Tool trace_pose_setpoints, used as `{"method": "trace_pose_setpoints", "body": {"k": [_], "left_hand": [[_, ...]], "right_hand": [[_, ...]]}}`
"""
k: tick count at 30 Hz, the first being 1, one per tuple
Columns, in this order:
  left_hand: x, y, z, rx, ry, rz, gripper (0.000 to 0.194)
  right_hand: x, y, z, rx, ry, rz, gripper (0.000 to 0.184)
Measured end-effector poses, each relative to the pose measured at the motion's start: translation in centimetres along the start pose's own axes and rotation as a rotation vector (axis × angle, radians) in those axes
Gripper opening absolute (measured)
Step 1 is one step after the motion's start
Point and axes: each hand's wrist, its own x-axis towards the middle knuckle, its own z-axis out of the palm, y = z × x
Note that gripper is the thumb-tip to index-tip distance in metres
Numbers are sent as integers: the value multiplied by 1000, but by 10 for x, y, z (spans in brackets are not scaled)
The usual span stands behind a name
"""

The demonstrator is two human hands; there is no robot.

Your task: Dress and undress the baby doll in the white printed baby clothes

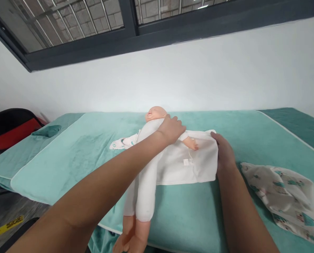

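Observation:
A baby doll [146, 189] with a white cloth body lies tilted on its side, its head [157, 113] toward the wall and its bare feet toward me. My left hand [172, 130] is closed over the doll's shoulder and upper arm. The doll's small hand [191, 143] shows just beyond it. Partly under the doll is a baby garment [202, 165], its white inside with a small label facing up. A printed sleeve [125, 141] sticks out on the doll's left side. My right hand [224, 151] pinches the garment's right edge.
A green plush cover [75, 151] lies over the bed. At the right rests a crumpled printed cloth [291, 196]. A black and red item [13, 128] stands at the far left. Behind are a white wall [225, 73] and a dark window frame [93, 47].

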Motion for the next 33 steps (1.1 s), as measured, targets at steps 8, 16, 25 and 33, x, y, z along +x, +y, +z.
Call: {"method": "trace_pose_setpoints", "body": {"k": [8,16,25,33], "left_hand": [[19,18,12,36,-84,-203,21],[25,27,25,-273,1,-236,52],[29,21,22,-556,-46,-196,26],[22,24,27,-497,97,-206,22]], "right_hand": [[-30,-17,17,106,-96,-48,31],[-32,-20,22,150,-341,-19,44],[-41,-11,21,118,-591,78,78],[-48,-7,20,113,-834,0,82]]}}
